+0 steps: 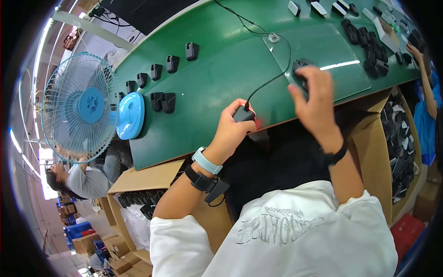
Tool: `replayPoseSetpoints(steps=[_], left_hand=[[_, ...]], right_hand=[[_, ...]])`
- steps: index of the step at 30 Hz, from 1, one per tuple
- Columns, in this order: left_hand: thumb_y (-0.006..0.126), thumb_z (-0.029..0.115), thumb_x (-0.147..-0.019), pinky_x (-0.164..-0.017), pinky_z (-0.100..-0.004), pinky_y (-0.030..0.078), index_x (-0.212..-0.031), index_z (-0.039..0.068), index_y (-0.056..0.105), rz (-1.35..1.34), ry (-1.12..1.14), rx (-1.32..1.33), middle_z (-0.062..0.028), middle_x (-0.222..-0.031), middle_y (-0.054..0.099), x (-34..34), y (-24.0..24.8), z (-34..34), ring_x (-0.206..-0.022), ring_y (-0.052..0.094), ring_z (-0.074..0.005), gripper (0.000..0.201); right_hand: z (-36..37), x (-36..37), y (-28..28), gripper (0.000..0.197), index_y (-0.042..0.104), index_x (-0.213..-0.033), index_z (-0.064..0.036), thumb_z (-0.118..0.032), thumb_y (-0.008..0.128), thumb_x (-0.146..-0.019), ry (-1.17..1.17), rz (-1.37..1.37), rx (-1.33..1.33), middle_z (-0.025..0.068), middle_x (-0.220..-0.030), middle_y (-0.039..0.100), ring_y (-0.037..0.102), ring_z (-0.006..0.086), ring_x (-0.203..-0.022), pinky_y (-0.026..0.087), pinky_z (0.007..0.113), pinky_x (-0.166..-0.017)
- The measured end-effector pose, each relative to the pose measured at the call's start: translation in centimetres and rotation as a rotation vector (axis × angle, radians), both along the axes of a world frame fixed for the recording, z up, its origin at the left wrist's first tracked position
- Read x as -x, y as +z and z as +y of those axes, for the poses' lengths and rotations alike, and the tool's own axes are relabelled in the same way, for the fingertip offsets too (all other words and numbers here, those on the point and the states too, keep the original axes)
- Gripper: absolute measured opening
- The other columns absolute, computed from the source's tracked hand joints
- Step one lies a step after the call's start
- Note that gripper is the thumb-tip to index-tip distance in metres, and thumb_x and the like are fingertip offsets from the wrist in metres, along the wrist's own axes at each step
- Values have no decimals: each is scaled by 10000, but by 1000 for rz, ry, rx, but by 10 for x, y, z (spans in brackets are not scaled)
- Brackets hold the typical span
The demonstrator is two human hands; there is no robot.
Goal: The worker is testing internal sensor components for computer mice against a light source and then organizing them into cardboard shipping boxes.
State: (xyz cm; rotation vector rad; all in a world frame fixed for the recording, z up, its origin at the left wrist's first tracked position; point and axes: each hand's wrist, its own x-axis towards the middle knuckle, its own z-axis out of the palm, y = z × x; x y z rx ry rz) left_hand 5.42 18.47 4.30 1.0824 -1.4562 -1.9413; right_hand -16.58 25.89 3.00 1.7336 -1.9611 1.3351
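Note:
My left hand (232,125) is closed around a small black plastic device (243,114) just off the table's front edge. A black cable (269,82) runs into its top, and a red glow shows beside it. To the right, my right hand (317,104) has its thumb and fingers apart, over a dark device (302,65) lying on a clear sheet (339,51). The fingers partly cover that device; whether they touch it I cannot tell. Toward the left, several similar black devices (172,64) stand in a slanting row on the green table (217,60), with another pair in front.
A blue fan (91,105) stands at the table's left end. Black and white parts (364,34) crowd the far right, where another person's hand (414,51) reaches in. Open cartons with parts flank me, one left (147,177) and one right (369,152). Another person (85,177) sits at the left.

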Motion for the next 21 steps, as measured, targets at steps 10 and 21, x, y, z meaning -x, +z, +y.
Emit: replayPoseSetpoints(steps=[10, 21], left_hand=[[661, 3, -774, -683, -359, 487, -997, 15, 543, -295, 68, 759, -112, -800, 582, 0, -1, -7, -713, 559, -219, 252], [757, 135, -773, -916, -447, 455, -1123, -16, 533, -921, 335, 1080, -190, -1098, 579, -80, -23, -105, -1002, 566, -374, 442]], right_hand=[[-33, -81, -6, 161, 661, -938, 3, -145, 701, -887, 388, -558, -106, 120, -829, 665, 653, 244, -733, 524, 371, -702], [-234, 185, 25, 396, 749, -972, -26, -403, 732, -852, -113, -103, -450, 167, -939, 739, 703, 330, -874, 549, 392, -782]])
